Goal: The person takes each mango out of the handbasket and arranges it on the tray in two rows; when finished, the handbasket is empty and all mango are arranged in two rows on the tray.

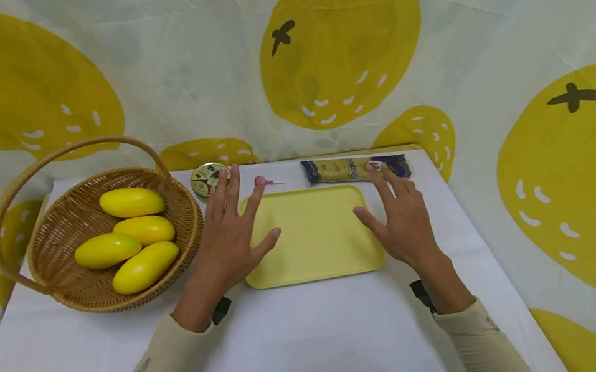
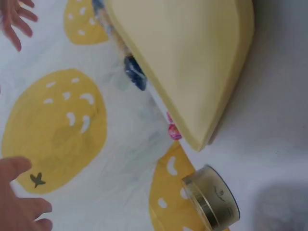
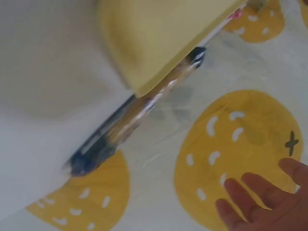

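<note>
Both hands hover with fingers spread at the two sides of a pale yellow tray (image 1: 310,234) on the white table. The left hand (image 1: 230,232) overlaps the tray's left edge in the head view and holds nothing. Over the tray's right edge is the right hand (image 1: 400,216), also holding nothing. Behind the tray lie a pink lollipop (image 1: 260,181) and a long blue and yellow packet (image 1: 349,168), partly covered by the right fingertips in the head view. A round tin (image 1: 206,178) stands just beyond the left fingers; its gold side shows in the left wrist view.
At the left stands a brown wicker basket (image 1: 51,243) with a tall arched handle, holding several yellow mango-like fruits (image 1: 146,267). A white cloth covers the table (image 1: 319,346). Behind and to the right hangs a curtain (image 1: 457,20) printed with large yellow fruits.
</note>
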A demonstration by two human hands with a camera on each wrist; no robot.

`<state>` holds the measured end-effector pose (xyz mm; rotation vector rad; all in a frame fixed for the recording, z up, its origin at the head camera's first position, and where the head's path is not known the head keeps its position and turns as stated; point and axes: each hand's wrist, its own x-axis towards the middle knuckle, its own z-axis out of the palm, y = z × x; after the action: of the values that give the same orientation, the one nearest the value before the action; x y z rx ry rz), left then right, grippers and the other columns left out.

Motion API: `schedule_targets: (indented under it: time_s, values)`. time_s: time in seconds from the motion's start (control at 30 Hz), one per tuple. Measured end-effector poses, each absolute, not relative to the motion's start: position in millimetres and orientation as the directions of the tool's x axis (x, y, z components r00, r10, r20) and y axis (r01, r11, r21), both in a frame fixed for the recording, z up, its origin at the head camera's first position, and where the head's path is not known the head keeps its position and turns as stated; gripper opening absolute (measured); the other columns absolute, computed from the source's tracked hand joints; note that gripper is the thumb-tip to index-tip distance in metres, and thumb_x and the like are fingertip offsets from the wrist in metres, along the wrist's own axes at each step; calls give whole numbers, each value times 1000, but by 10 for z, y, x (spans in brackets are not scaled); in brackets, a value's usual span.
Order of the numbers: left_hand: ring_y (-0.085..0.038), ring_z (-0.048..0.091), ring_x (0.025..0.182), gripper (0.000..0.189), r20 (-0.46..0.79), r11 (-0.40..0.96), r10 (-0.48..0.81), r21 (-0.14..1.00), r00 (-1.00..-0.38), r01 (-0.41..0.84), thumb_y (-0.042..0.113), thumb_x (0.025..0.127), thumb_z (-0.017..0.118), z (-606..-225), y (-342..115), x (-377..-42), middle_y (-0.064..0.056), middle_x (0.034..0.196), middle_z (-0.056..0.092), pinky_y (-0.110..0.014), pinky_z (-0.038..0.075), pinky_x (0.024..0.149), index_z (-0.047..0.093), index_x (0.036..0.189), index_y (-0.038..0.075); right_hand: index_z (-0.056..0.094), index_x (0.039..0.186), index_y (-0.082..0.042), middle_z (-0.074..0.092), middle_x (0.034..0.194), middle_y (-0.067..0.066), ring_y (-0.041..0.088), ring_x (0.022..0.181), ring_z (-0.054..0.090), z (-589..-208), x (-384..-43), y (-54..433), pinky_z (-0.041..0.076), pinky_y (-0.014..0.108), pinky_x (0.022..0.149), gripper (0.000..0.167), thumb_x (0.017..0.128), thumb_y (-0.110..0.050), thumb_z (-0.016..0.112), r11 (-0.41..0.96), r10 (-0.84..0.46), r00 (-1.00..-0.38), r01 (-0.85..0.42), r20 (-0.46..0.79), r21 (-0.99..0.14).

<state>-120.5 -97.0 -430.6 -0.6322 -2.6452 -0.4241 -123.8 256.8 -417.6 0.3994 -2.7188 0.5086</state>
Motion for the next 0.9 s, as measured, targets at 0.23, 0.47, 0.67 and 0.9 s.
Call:
schedule_targets:
  time_s: [0.23,0.47,0.67,0.9]
  values:
    - [-42,17,164,79,624,828,146,347,-767,440,49,95,64,-4112,-1055,-968,-17,176,24,-61,17,132,42,164,17,41,164,-19,53,160,12,38,140,51,-4064,-1260,2169,39,63,115,77,103,-64,54,747,-297,-774,-553,559,-370]
    - [-43,25,161,72,703,792,-103,486,-704,369,43,91,64,-4049,-1284,-757,-17,171,37,-60,18,130,55,155,11,47,161,-13,58,156,8,31,139,54,-3966,-1294,1725,42,53,117,79,102,-66,53,633,-357,-676,-682,644,-365]
    - [-43,35,155,67,755,744,-334,579,-563,334,45,88,66,-3965,-1522,-554,-19,159,52,-60,20,128,64,143,6,52,156,-11,60,154,6,27,138,57,-3896,-1296,1343,44,46,116,76,100,-60,61,548,-409,-621,-753,669,-364]
    - [-34,40,146,64,749,717,-561,652,-354,244,46,81,67,-3918,-1753,-320,-12,150,57,-46,22,128,72,128,3,56,152,-8,63,151,6,25,133,61,-3872,-1269,1004,47,40,113,75,91,-44,80,467,-459,-537,-824,708,-322]
